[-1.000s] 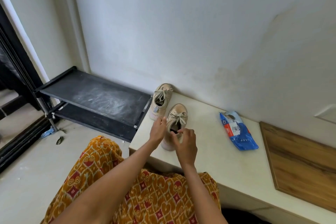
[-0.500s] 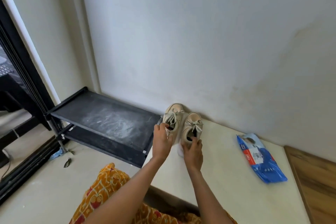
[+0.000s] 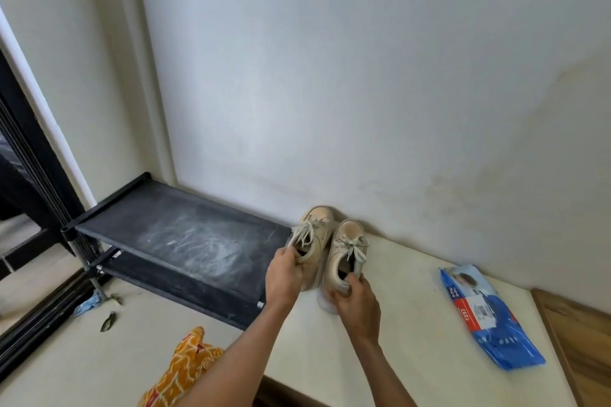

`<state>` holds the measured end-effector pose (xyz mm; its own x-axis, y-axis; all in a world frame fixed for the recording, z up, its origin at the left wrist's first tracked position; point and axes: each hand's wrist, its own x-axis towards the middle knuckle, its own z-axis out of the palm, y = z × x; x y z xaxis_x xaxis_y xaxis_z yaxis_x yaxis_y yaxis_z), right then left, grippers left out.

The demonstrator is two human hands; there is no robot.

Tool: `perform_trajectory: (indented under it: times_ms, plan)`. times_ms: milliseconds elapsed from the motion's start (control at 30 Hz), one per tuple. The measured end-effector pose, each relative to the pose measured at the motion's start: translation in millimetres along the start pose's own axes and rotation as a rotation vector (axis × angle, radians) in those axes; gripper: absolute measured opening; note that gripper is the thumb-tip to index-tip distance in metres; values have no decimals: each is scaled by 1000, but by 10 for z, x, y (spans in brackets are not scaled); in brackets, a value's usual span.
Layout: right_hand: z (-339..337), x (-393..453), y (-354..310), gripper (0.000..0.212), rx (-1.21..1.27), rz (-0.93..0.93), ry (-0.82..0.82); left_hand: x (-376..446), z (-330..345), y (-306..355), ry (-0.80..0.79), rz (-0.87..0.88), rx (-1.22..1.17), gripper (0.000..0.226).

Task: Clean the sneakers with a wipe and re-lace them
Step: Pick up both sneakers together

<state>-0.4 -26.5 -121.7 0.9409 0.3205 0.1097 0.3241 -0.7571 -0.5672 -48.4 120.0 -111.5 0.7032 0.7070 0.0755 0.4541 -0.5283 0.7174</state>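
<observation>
Two beige sneakers stand side by side on a pale ledge (image 3: pixel 413 324), toes toward the white wall (image 3: pixel 363 76) at twelve o'clock and heels toward the person. The left sneaker (image 3: pixel 314 235) sits at the ledge's left end, just beside the right sneaker (image 3: pixel 344 251), their sides touching or nearly so. Both are laced, each with a bow of pale laces across the tongue. The left hand (image 3: pixel 284 277) grasps the left sneaker at its heel collar, thumb on the rim and fingers wrapped round the outer side. The right hand (image 3: pixel 355 302) is clenched on the heel of the right sneaker, fingertips curled over the back edge of the opening; the white sole shows beneath the palm. At about three o'clock from the shoes, well apart from them, a blue pack of wipes (image 3: pixel 486 311) lies flat on the ledge with a price sticker on it. A wooden panel (image 3: pixel 582 340) runs along the ledge's right end. At nine o'clock a black shoe rack (image 3: pixel 185 235) stands against the wall, its upper shelf streaked with pale dust. An orange patterned garment (image 3: pixel 185 370) shows at six o'clock, beneath the forearms.
</observation>
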Motion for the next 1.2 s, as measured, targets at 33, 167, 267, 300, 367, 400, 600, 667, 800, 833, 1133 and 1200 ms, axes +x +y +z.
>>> perform_trajectory:
  times_ms: [33,167,267,300,367,400,600,667,800,833,1133,1200]
  plan:
    - [40,-22,-54,30,8,-6,3,43,-78,-61,30,-7,-15,11]
    - [234,-77,-440,28,0,-52,-8,208,-484,-411,109,25,-7,8]
    - [414,-105,-925,29,7,-94,-18,329,-838,-760,158,22,29,17]
    - [484,-97,-1087,29,13,-106,-20,366,-940,-869,169,17,52,20]
    - [639,-69,-1399,27,14,-137,-32,437,-1097,-1084,189,-2,88,18]
    - [725,-54,-1536,26,10,-145,-44,469,-1152,-1185,195,-21,95,16]
    - [1269,-62,-2001,27,6,-120,-110,654,-1322,-1649,218,-83,109,6]
    - [1400,-102,-1977,26,-33,-127,-144,677,-1334,-1735,208,-73,104,6]
    - [1587,-190,-1869,27,-100,-151,-195,640,-1249,-1933,173,-76,80,7]
    - [1606,-199,-1861,28,-99,-145,-198,627,-1220,-1962,172,-86,61,9]
    - [1805,-194,-2147,24,42,-91,-234,732,-1307,-2063,132,-115,-13,15]
    - [1817,-180,-2140,23,21,-95,-242,775,-1331,-2075,99,-134,-6,15]
